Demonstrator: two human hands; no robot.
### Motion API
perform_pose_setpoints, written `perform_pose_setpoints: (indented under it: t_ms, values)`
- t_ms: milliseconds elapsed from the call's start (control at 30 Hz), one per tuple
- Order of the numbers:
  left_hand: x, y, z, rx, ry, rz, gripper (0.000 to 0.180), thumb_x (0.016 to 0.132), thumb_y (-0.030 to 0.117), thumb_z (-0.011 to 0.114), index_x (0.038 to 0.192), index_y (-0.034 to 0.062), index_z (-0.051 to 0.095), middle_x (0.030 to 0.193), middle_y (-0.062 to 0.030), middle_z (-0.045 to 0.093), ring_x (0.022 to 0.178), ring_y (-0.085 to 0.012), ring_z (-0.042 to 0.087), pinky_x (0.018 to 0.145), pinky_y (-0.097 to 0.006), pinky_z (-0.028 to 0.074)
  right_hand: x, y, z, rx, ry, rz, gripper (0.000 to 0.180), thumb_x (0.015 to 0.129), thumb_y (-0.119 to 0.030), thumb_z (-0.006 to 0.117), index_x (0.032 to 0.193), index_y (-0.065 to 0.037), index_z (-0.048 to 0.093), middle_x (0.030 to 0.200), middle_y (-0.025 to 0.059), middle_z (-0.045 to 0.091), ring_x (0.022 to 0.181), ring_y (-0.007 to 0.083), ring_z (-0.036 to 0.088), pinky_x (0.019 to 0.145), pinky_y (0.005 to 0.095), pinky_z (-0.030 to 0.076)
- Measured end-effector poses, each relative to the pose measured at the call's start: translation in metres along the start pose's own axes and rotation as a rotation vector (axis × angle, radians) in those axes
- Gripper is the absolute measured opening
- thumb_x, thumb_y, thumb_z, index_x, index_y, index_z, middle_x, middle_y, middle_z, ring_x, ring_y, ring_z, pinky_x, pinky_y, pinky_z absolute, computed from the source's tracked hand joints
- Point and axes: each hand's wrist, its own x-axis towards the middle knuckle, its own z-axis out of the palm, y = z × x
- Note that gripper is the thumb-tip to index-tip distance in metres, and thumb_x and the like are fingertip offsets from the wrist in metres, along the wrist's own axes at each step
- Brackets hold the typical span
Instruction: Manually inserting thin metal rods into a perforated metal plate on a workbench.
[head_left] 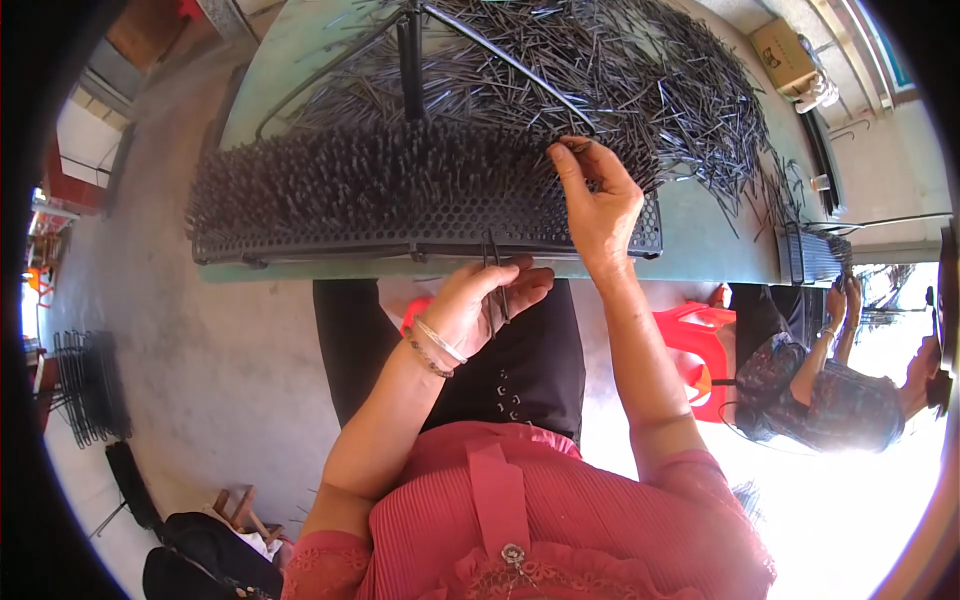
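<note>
A long black perforated rack (470,222) lies along the table's near edge. Thin black rods (330,185) stand densely upright in its holes on the left and middle, while holes show bare along the front and right. My left hand (500,288) is just in front of the rack, palm up, with a few thin black rods (494,285) held between thumb and fingers. Over the rack's right part, my right hand (603,195) is closed in a pinch at the far edge. A dark bit shows at its fingertips, seemingly a thin black rod; the other fingers partly hide it.
A big heap of loose black rods (690,110) covers the green table (690,225) behind the rack. A black metal frame (411,70) rises there. At right, another person (835,385) works at a similar rack (812,255). A red plastic stool (690,345) stands between us.
</note>
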Motion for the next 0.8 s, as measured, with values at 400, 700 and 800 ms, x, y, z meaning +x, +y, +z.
perform_pose_setpoints:
  t_ms: [400,700,800]
  values:
    - [-0.01,0.008,0.002,0.127,0.033,-0.067,0.036,0.097,0.022,0.046,0.122,-0.0027,0.051,0.115,-0.0189,0.059,0.106,-0.0285,0.06,0.088,-0.043,0.052,-0.006,-0.002,0.001,-0.197,-0.14,-0.255,0.02,0.078,-0.006,0.072,0.097,-0.002,0.066,0.085,0.0108,0.069,0.074,0.0215,0.066,0.069,0.0304,0.052]
    - [-0.008,0.005,0.002,0.16,-0.066,-0.032,0.035,0.097,0.022,0.046,0.123,-0.0016,0.05,0.113,-0.0175,0.06,0.1,-0.0264,0.062,0.083,-0.038,0.053,-0.002,-0.002,-0.001,-0.32,-0.12,-0.411,0.016,0.077,-0.008,0.071,0.092,-0.003,0.069,0.089,0.0101,0.065,0.08,0.0263,0.062,0.072,0.0342,0.048]
    - [-0.003,0.0,-0.008,0.133,-0.056,0.009,0.035,0.097,0.02,0.046,0.123,-0.0031,0.049,0.112,-0.0173,0.06,0.101,-0.0267,0.062,0.085,-0.037,0.052,0.001,-0.002,0.003,-0.364,-0.108,-0.483,0.016,0.077,-0.01,0.071,0.091,-0.003,0.069,0.09,0.0088,0.063,0.08,0.026,0.06,0.072,0.0352,0.046]
